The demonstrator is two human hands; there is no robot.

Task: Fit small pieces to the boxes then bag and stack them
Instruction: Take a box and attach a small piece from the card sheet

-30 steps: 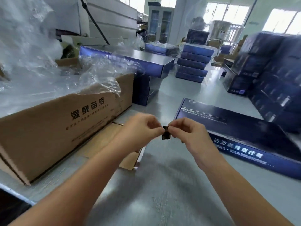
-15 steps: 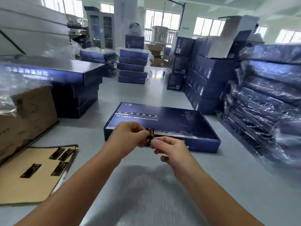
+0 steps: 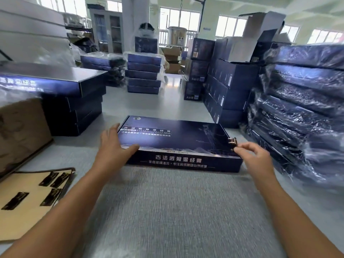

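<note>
Lying flat: dark-blue printed box (image 3: pixel 167 140) | right hand (image 3: pixel 255 157) pinching gold piece (image 3: pixel 233 141)

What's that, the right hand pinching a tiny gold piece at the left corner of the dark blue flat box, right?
No. In the head view the right hand pinches the tiny gold piece at the near right corner of the flat dark blue cardboard box, not the left.
</note>
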